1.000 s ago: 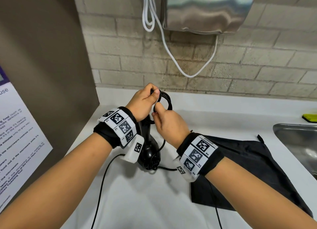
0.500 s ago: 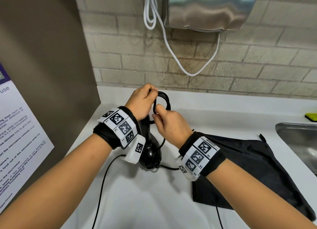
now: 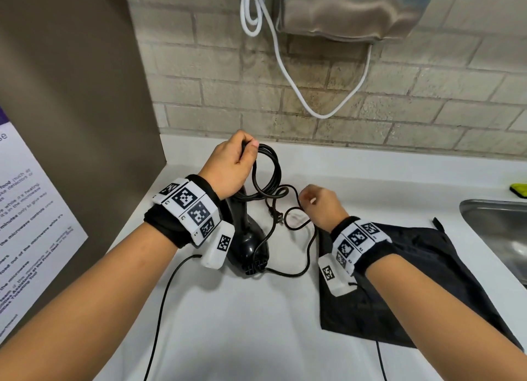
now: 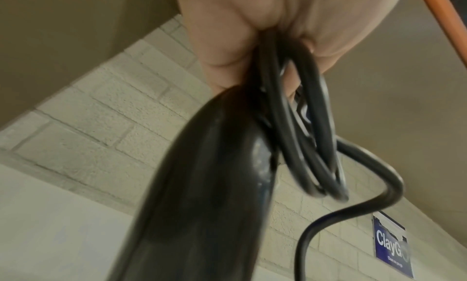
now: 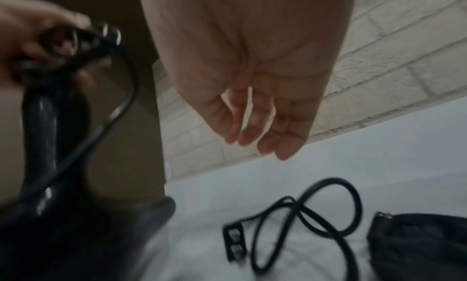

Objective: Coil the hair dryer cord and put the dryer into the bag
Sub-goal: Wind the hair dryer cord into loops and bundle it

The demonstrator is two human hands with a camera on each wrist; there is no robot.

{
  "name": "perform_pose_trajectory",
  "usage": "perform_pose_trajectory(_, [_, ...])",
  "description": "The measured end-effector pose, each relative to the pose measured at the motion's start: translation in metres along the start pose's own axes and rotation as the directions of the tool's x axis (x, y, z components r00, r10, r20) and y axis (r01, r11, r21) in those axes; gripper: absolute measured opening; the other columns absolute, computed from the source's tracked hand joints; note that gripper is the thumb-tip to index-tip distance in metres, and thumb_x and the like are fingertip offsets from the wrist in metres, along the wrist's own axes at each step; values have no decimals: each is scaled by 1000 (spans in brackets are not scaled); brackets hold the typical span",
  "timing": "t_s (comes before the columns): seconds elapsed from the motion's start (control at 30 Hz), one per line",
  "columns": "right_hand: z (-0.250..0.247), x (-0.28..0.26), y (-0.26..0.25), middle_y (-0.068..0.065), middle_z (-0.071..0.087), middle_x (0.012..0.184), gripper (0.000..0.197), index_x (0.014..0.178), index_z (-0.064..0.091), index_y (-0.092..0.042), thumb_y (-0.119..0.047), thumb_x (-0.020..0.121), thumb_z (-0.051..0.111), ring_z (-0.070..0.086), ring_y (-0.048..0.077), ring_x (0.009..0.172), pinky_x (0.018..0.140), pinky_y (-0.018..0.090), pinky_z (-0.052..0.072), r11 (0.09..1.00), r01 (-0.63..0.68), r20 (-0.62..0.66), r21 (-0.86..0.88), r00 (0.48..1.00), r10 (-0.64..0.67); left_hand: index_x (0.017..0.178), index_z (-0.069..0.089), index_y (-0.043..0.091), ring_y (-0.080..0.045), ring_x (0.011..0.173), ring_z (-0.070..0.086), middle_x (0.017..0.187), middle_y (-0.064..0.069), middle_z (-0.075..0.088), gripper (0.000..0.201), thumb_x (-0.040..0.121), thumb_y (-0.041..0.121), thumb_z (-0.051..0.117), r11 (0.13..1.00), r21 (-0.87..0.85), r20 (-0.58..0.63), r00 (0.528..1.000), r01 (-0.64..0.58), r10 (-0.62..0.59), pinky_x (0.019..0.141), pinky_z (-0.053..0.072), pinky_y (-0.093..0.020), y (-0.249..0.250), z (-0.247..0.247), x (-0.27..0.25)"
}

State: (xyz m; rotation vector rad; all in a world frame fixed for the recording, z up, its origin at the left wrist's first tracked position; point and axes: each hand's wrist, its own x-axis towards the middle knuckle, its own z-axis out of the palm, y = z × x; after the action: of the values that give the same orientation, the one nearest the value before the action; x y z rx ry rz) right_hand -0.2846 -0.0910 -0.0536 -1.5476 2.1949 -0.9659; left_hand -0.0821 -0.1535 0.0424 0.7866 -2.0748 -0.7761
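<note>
Glossy black dryer [image 3: 251, 238] and looped rubbery cord [image 3: 268, 169] in left hand [image 3: 231, 166]; right hand [image 5: 252, 85] slack, empty.

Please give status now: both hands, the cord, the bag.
Left hand grips cord coils and dryer. Right hand open, empty. Plug end loose on counter. Bag flat, nothing blocking.

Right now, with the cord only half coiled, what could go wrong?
1. The left hand grips both the black plastic hair dryer handle and the black cord loops; the loops could slip loose.
2. The plug end lies uncoiled on the white counter, and the right hand holds nothing, so it may snag near the black fabric bag.
</note>
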Motion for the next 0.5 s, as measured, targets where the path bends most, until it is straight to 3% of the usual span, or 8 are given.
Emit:
perform_pose_trajectory(0.13, [25, 8, 2, 12, 58, 120, 31, 114, 62, -12, -7, 91, 42, 54, 28, 109, 93, 30, 43, 939, 154, 310, -307, 949, -54, 95, 47, 9, -10, 56, 41, 63, 5, 42, 14, 99, 19, 38, 999, 30, 4, 1000, -15, 15, 57, 35, -24, 2, 3, 1])
perform_pose_trajectory(0.23, [49, 21, -5, 10, 50, 131, 34, 128, 51, -19, -19, 95, 41, 43, 33, 120, 103, 40, 36, 868, 252, 448, -429, 893, -38, 100, 50, 5, -7, 57, 41, 64, 6, 43, 19, 99, 19, 38, 998, 63, 0, 1000, -17, 17, 56, 33, -16, 2, 4, 3])
perform_pose_trajectory(0.37, [72, 33, -9, 10, 53, 128, 40, 135, 41, -23, -18, 96, 35, 34, 32, 127, 100, 45, 39, 784, 246, 484, -570, 872, 77, 99, 49, 8, -4, 57, 41, 65, 9, 43, 16, 98, 18, 38, 997, 78, -1, 1000, -29, 29, 54, 33, -9, 1, 4, 4])
perform_pose_trajectory(0.5, [82, 40, -14, 13, 58, 119, 29, 118, 55, -11, -16, 93, 42, 44, 33, 119, 92, 41, 41, 729, 192, 415, -657, 899, 137, 99, 51, 5, -3, 59, 41, 65, 9, 43, 17, 98, 17, 39, 997, 73, -20, 999, -39, 40, 55, 32, -7, -2, 3, 4])
